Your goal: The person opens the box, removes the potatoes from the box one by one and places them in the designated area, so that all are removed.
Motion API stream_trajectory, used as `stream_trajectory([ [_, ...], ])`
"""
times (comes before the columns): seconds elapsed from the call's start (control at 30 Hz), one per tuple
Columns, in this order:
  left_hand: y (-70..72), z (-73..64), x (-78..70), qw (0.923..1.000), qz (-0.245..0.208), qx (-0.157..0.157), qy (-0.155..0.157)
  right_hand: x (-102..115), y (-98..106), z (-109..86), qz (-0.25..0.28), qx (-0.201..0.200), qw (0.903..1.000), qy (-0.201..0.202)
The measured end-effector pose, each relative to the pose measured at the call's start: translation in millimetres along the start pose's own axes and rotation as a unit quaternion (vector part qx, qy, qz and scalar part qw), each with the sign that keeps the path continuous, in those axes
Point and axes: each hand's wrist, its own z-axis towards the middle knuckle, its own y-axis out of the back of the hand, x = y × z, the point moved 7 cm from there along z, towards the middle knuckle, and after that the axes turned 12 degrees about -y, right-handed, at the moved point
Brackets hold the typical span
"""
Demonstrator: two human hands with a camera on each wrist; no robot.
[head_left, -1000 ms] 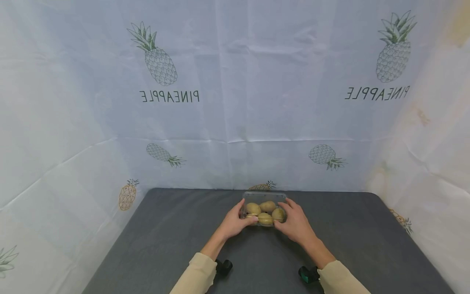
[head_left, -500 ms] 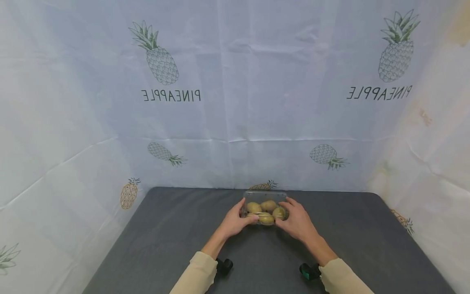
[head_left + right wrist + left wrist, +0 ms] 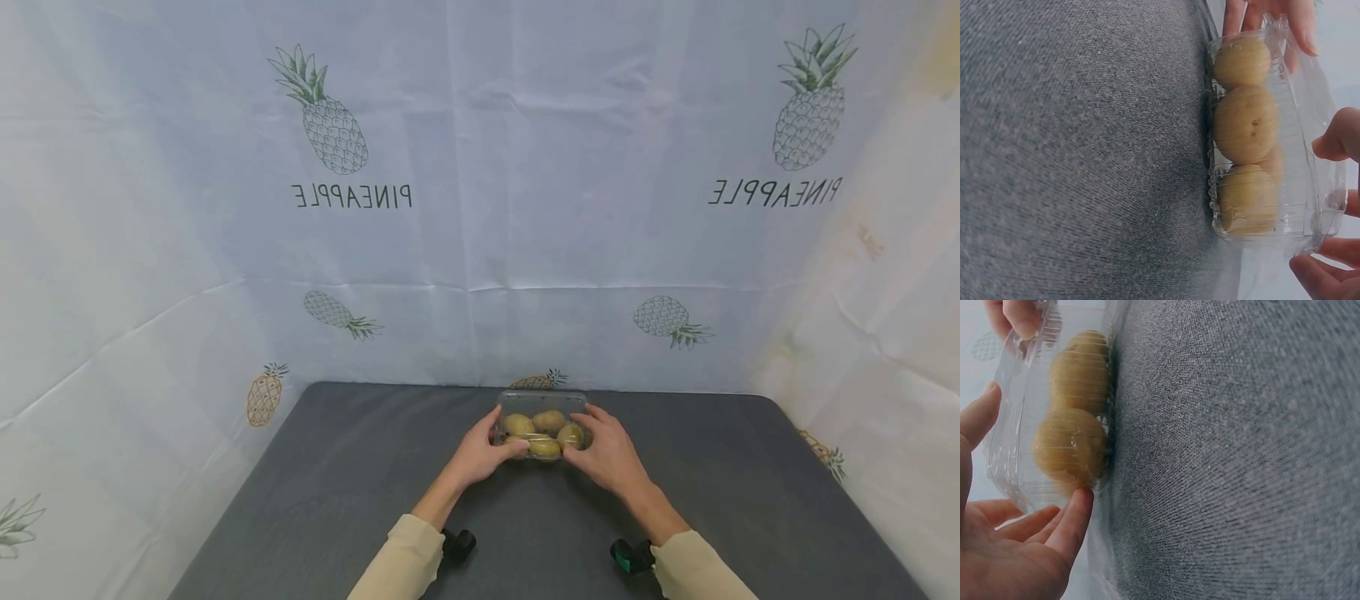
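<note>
A clear plastic clamshell box (image 3: 542, 402) with several yellow-brown potatoes (image 3: 550, 422) inside sits near the back edge of the table. At its left end, my left hand (image 3: 476, 454) holds it, thumb toward the front. My right hand (image 3: 609, 456) grips the opposite end, its thumb at the front corner and fingers along the side. In the left wrist view, fingertips touch the end wall beside a potato (image 3: 1071, 447), and the thumb is by the lid. The right wrist view has the right hand's fingers (image 3: 1316, 275) at the box's upper edge and corner.
The dark grey table (image 3: 375, 500) lies around the box. A white cloth (image 3: 480, 208) printed with pineapples hangs just behind the table and along both sides. Black devices (image 3: 459, 546) are strapped at both wrists, below the beige sleeves.
</note>
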Motion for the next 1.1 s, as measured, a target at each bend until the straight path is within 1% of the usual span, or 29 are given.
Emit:
stream_trajectory([
  [0.13,-0.3,-0.1,-0.2,1.0,0.0,0.0,-0.001,0,1,-0.2,0.004,-0.001,1.0,-0.002],
  [0.37,-1.4,0.2,-1.4,1.0,-0.004,0.004,0.001,2,10,1.1,0.027,-0.003,0.9996,-0.013],
  [0.5,-0.8,0.4,-1.8,1.0,-0.005,0.003,-0.002,1,10,-0.9,0.02,0.011,0.9996,-0.015],
  [0.6,-0.2,-0.7,-1.1,1.0,-0.008,0.001,-0.002,-1,8,-3.0,0.022,0.015,0.9996,-0.008],
  [0.7,0.6,-1.9,-1.2,0.9999,-0.015,-0.001,-0.002,0,8,-3.8,0.03,0.011,0.9995,0.007],
  [0.9,0.0,-4.9,-1.0,0.9997,-0.024,-0.001,-0.002,-5,6,-5.6,0.023,0.007,0.9991,0.036],
  [1.1,0.1,-6.9,2.4,0.9995,-0.031,0.004,0.01,-11,10,-7.1,0.041,0.006,0.9983,0.041],
])
